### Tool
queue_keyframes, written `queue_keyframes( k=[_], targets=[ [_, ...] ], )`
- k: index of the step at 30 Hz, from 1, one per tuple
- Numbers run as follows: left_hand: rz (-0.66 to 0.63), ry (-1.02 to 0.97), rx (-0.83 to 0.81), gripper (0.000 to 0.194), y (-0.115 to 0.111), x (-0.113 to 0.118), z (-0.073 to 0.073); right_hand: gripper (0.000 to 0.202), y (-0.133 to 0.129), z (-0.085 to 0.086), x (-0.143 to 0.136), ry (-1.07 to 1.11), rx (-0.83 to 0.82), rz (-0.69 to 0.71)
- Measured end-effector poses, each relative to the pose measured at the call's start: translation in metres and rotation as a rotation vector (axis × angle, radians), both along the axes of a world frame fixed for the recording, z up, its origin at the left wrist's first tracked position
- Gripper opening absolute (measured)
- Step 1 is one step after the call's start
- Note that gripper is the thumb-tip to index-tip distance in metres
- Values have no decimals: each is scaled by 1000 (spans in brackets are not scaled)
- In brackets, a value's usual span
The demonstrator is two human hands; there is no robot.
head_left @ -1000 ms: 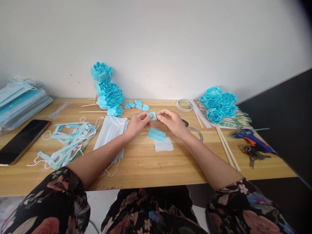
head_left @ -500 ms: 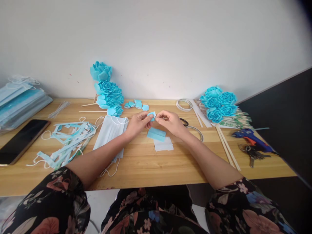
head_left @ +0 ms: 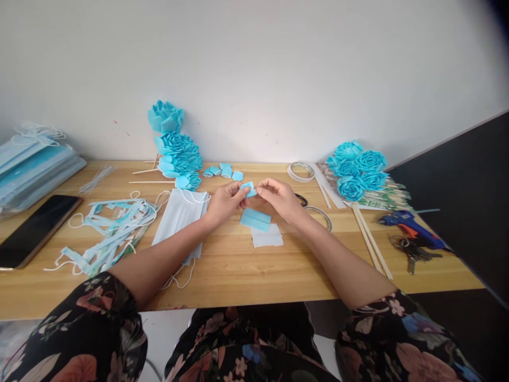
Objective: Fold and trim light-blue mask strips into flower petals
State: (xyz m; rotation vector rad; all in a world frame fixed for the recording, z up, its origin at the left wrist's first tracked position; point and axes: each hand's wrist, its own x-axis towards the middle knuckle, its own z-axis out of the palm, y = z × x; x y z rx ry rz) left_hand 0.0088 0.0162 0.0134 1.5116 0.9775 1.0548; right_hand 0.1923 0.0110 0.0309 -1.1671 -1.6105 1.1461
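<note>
Between thumb and fingers, my left hand (head_left: 227,202) pinches a small folded piece of light-blue mask fabric (head_left: 248,189) above the middle of the table. My right hand (head_left: 277,198) is closed in a pinch at that piece's right edge. Just below them lie a creased blue fabric piece (head_left: 255,219) and a white fabric piece (head_left: 267,235), the blue one overlapping the white. Behind my hands sit several small folded blue petals (head_left: 226,171). Partly under my left forearm rests a pleated face mask (head_left: 178,215) with white ear loops.
Blue fabric flowers stand at the left (head_left: 178,154) and right (head_left: 353,167). Tape rolls (head_left: 301,172), wooden sticks (head_left: 369,239), a glue gun (head_left: 413,228) and keys (head_left: 412,254) lie rightward. Leftward are mask scraps (head_left: 119,225), a phone (head_left: 35,231) and stacked masks (head_left: 40,164).
My right hand's fingertips have shifted very slightly to the right along the folded piece's edge. My left hand keeps its hold, and the things on the table stay put.
</note>
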Motion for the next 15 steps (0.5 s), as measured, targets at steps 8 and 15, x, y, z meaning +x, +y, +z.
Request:
queue_keyframes(
  k=[8,15],
  targets=[
    [-29,28,2,40,-1,0,-2,26,-2,2,0,40,-34,50],
    [-89,23,-9,44,-2,2,-5,22,1,-3,1,-78,38,18]
  ],
)
